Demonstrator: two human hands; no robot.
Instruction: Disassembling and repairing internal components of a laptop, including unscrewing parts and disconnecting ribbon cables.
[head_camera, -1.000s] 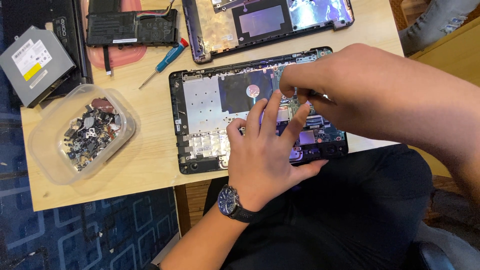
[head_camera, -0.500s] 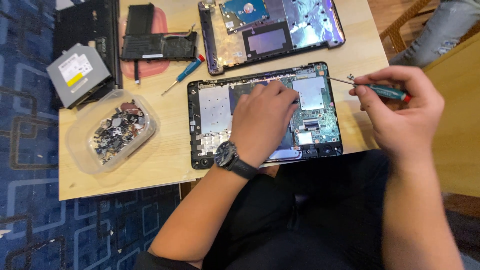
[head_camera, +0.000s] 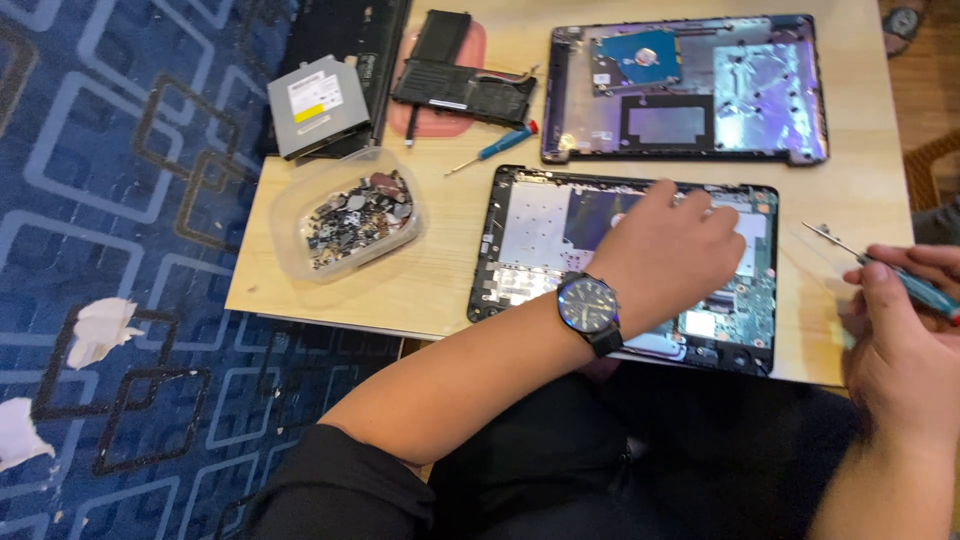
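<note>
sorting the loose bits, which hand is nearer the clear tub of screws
Left. The left hand rests on the opened laptop base, just right of the tub. The right hand, holding a screwdriver, is off the table's far right edge.

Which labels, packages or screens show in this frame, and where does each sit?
Optical drive: table's far left corner, grey slab with white label and yellow patch.
Hard drive: inside the far laptop shell, blue label.
Plastic container: left of the open laptop base, clear, holding small parts.
No screens visible.
</note>
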